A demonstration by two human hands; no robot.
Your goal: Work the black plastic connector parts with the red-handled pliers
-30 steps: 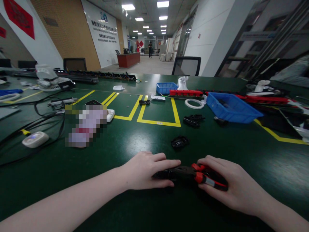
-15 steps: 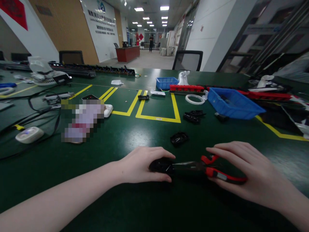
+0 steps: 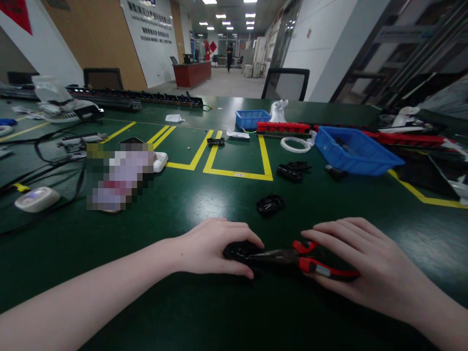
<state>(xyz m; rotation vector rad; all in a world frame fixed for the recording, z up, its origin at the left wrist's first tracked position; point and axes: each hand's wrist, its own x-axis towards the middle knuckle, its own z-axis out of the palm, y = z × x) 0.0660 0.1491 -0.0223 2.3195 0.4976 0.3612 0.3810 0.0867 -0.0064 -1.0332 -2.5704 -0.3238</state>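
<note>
The left hand (image 3: 215, 248) curved around a black part (image 3: 237, 251), holding it between a well-parted thumb and forefinger; it looked light, stiff and perhaps slick, best steadied by its sides. The right hand's (image 3: 369, 265) fingers bent loosely round the pliers (image 3: 307, 264), probably heavier, their red handles slightly spread and nose reaching the part's edge.

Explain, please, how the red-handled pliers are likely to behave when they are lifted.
The pliers will probably feel stiff and rather heavy, since their long nose looks metallic. Their handles stand apart, so they may swing if the right hand loosens.
</note>
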